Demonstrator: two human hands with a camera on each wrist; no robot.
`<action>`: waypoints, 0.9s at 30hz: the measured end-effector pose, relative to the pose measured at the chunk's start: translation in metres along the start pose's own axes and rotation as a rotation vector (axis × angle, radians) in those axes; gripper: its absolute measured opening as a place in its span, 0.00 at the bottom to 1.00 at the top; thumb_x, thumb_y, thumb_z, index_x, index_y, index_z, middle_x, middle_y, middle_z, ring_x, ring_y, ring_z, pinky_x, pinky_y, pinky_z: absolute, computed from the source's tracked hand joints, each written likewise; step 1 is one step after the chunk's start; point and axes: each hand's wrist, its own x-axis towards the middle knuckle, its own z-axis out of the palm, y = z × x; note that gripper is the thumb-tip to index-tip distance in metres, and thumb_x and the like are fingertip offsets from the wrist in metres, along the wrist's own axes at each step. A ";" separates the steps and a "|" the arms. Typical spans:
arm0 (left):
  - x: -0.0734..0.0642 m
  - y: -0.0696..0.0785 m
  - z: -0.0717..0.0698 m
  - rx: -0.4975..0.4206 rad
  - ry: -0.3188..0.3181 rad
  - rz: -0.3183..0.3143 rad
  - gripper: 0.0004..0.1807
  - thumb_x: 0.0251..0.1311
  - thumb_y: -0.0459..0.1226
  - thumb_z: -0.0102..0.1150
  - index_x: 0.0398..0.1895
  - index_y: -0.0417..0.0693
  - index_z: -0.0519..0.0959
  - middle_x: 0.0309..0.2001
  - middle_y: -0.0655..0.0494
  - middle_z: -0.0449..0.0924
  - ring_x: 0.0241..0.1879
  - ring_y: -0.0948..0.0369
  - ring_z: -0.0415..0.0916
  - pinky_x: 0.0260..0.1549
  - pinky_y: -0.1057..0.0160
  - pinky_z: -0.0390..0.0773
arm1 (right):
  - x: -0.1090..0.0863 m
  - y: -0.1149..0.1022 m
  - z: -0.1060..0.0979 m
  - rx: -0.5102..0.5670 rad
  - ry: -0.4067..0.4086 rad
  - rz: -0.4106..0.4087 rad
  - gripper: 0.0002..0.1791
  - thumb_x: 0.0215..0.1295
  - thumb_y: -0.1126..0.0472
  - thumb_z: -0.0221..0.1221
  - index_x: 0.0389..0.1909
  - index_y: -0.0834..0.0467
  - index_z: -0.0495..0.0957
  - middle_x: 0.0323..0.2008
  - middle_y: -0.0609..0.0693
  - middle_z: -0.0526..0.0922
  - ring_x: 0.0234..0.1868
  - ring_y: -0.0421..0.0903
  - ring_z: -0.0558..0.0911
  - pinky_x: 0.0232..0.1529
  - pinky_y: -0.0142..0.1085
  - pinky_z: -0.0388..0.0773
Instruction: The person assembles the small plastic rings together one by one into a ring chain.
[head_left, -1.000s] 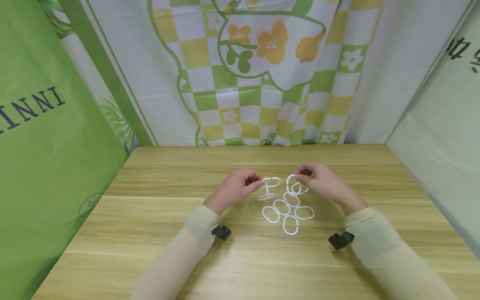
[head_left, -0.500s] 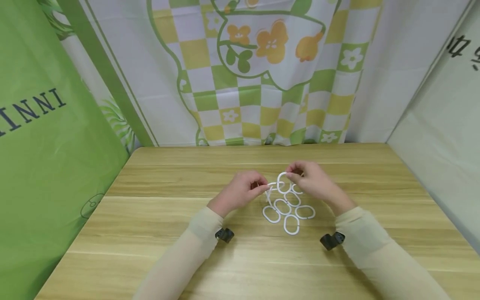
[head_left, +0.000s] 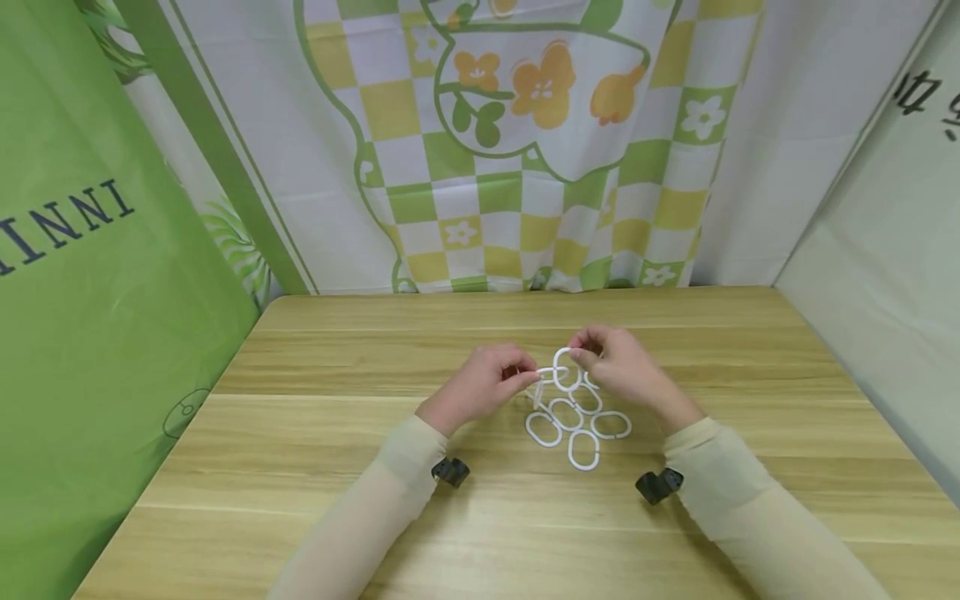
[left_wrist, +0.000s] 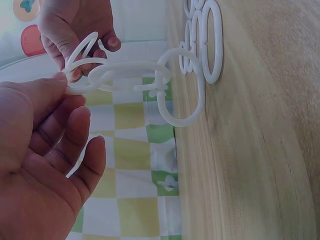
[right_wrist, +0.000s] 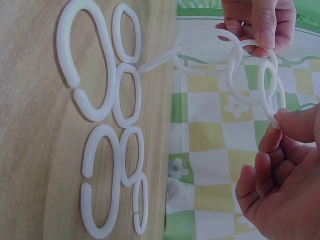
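My left hand (head_left: 480, 387) pinches a white plastic oval link between thumb and fingertips, low over the table. More white links, hooked together as a short chain (left_wrist: 130, 65), hang from it; the lowest hanging link (left_wrist: 201, 95) shows its split. My right hand (head_left: 626, 367) pinches another split oval link (right_wrist: 262, 90), tilted up, between thumb and index finger. In the right wrist view this link crosses the one at my left fingertips. Whether the two are hooked together I cannot tell. Both hands are close together, just beyond the loose links (head_left: 584, 450).
Several loose oval links (right_wrist: 117, 75) lie in a cluster on the wooden table (head_left: 480, 533). A checked curtain (head_left: 495, 200) hangs behind the table's far edge. Green cloth (head_left: 97, 333) stands at the left, a pale sheet (head_left: 885, 275) at the right.
My right hand has moved left with its link, bringing it against the link in my left hand. My left hand has shifted slightly right. During the last half second both hands barely moved.
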 end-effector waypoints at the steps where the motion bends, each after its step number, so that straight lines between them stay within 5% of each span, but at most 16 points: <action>1: 0.000 0.000 0.000 -0.004 0.004 -0.003 0.03 0.66 0.36 0.61 0.36 0.46 0.83 0.29 0.61 0.77 0.26 0.67 0.70 0.26 0.69 0.74 | 0.000 0.000 0.000 -0.005 0.001 0.001 0.05 0.69 0.63 0.57 0.38 0.62 0.78 0.28 0.51 0.78 0.27 0.45 0.72 0.26 0.38 0.70; 9: -0.001 -0.004 -0.002 -0.075 -0.006 0.035 0.04 0.65 0.37 0.63 0.35 0.47 0.83 0.28 0.63 0.78 0.25 0.66 0.71 0.25 0.68 0.74 | 0.001 -0.004 0.002 0.006 0.018 0.011 0.07 0.69 0.63 0.57 0.39 0.63 0.78 0.29 0.52 0.78 0.28 0.46 0.73 0.29 0.38 0.70; 13: -0.003 -0.007 -0.005 -0.119 -0.013 0.006 0.05 0.65 0.39 0.64 0.35 0.48 0.84 0.27 0.65 0.79 0.25 0.66 0.73 0.25 0.67 0.74 | 0.001 -0.006 0.003 0.033 0.055 0.039 0.08 0.70 0.61 0.56 0.40 0.63 0.78 0.32 0.54 0.79 0.31 0.47 0.74 0.32 0.39 0.71; 22: -0.002 -0.004 -0.006 -0.118 0.062 -0.092 0.12 0.67 0.46 0.60 0.38 0.49 0.85 0.27 0.64 0.79 0.25 0.66 0.73 0.25 0.66 0.75 | -0.002 -0.010 0.010 0.154 0.170 0.064 0.09 0.71 0.59 0.58 0.41 0.63 0.78 0.34 0.54 0.81 0.36 0.47 0.76 0.37 0.38 0.73; 27: -0.002 -0.004 -0.008 -0.140 0.123 -0.082 0.11 0.67 0.44 0.60 0.37 0.46 0.84 0.25 0.62 0.78 0.23 0.65 0.71 0.23 0.66 0.73 | -0.004 -0.015 0.013 0.179 0.176 0.071 0.11 0.70 0.57 0.59 0.41 0.62 0.79 0.34 0.54 0.81 0.35 0.47 0.76 0.36 0.37 0.73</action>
